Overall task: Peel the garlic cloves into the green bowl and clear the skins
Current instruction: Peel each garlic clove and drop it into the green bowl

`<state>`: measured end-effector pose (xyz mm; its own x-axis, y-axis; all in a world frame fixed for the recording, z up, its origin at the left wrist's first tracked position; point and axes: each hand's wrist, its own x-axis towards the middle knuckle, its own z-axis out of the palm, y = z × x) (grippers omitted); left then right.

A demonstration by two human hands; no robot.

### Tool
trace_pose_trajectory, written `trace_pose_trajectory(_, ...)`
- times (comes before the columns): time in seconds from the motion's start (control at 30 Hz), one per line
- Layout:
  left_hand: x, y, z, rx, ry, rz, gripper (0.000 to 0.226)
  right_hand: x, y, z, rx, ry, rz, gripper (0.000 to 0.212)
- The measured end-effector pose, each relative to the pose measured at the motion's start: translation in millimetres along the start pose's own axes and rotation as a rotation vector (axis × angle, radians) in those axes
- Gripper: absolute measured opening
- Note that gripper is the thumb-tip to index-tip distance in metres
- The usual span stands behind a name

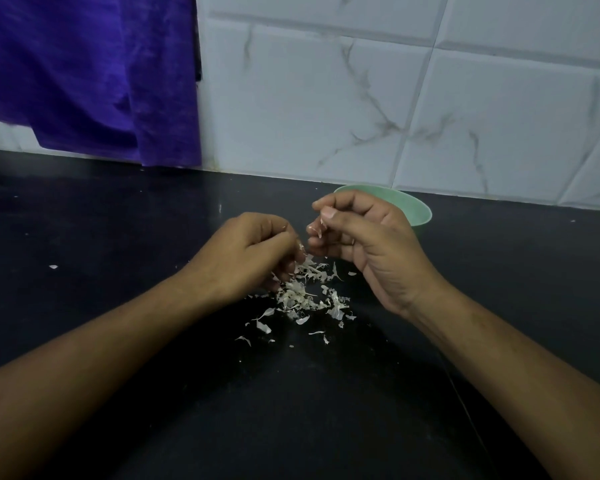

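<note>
While both forearms reach in from the near edge of the black worktop (101, 220), the two hands meet above its middle, fingertips close together but not plainly touching. The right hand (364, 244) is curled, its thumb and forefinger pinching a pale sliver of skin (317, 231) that hangs down from the grip. The left hand (246, 251) has its fingers curled inward and downward; a small pale bit shows at its fingertips, but whether it grips a clove or a skin cannot be told, since the fingers hide it.

Directly below the hands lies the heap of garlic skins (305, 296), thin whitish flakes piled loosely on the worktop, with the left fingertips just over its far side. Smaller scraps trail from the heap toward the near edge, and one stray flake (53, 267) lies well apart toward the left edge.

The green bowl (418, 211) stands at the back edge of the worktop, near the wall and right of the middle, partly covered by the right hand; its inside is not visible. Behind it rises a wall of white marble-veined tiles (465, 98). A purple cloth (84, 74) hangs over the back left corner, its hem reaching down to the worktop's back edge.
</note>
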<state>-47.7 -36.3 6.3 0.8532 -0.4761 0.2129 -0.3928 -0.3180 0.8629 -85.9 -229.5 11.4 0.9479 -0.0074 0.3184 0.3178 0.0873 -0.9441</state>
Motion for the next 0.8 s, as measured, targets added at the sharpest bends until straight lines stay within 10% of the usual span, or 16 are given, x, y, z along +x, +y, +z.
trace_pose_trajectory(0.8,1.4,-5.1,-5.8,0.257,0.201,0.252,0.009,-0.6,-1.0,-4.0,-0.089,-0.034,0.122,0.018)
